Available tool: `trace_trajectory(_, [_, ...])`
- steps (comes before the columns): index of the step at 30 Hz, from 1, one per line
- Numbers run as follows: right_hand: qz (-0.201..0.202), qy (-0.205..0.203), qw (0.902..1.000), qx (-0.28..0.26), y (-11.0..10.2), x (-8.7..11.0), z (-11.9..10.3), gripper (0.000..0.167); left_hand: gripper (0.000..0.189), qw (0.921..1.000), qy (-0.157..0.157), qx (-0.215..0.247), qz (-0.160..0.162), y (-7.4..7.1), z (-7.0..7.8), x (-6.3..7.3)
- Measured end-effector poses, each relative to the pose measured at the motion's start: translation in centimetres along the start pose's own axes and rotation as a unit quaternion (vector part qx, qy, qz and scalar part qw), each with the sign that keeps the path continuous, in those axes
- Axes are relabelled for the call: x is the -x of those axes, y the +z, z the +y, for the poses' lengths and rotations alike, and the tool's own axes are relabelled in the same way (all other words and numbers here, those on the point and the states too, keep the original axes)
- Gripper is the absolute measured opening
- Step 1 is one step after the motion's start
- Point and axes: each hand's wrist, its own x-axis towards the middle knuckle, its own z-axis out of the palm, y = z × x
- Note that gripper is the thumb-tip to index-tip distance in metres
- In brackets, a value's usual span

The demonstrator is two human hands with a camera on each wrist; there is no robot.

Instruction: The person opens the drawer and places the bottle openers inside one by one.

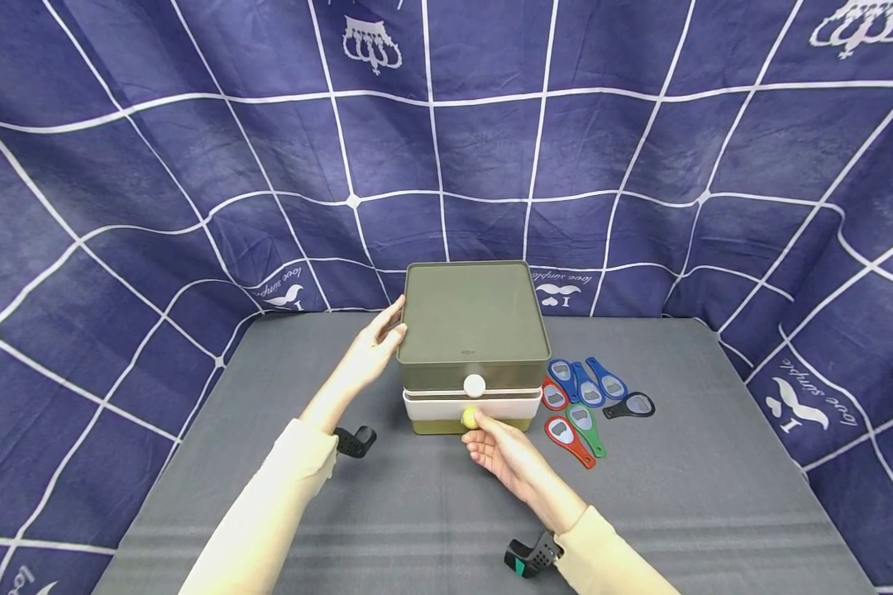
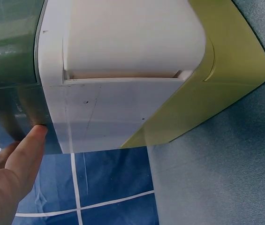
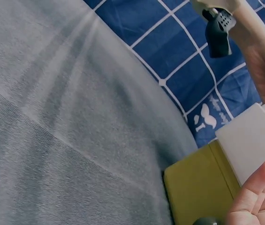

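A square storage box (image 1: 476, 314) stands on the grey table, with a dark green top section, a white band and an olive-yellow base. A white round knob (image 1: 474, 385) is on its upper front. Below it, my right hand (image 1: 508, 454) pinches a yellow knob (image 1: 469, 418) between thumb and fingers. My left hand (image 1: 372, 351) rests against the left side of the top section, fingers extended. In the left wrist view, its fingertips (image 2: 39, 131) touch the glossy green wall (image 2: 10, 61). The yellow knob is mostly hidden in the right wrist view.
Several bottle openers in blue (image 1: 611, 383), red (image 1: 570, 440), green (image 1: 586, 428) and black (image 1: 632, 405) lie right of the box, some overlapping. A blue curtain with white lines (image 1: 484, 149) hangs behind and beside the grey tabletop (image 1: 417, 529).
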Motion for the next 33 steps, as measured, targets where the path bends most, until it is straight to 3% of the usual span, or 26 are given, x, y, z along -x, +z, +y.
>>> trace_trajectory(20, [-0.057,0.038,0.9976,0.01,-0.2,5.0,1.9,0.018,0.053,0.9999,-0.004,-0.011,-0.003,-0.2,-0.4,0.0])
trace_trajectory(33, [-0.073,0.053,0.9958,0.014,-0.5,6.2,2.7,0.018,0.054,0.9994,-0.023,-0.023,-0.007,-0.3,0.0,0.0])
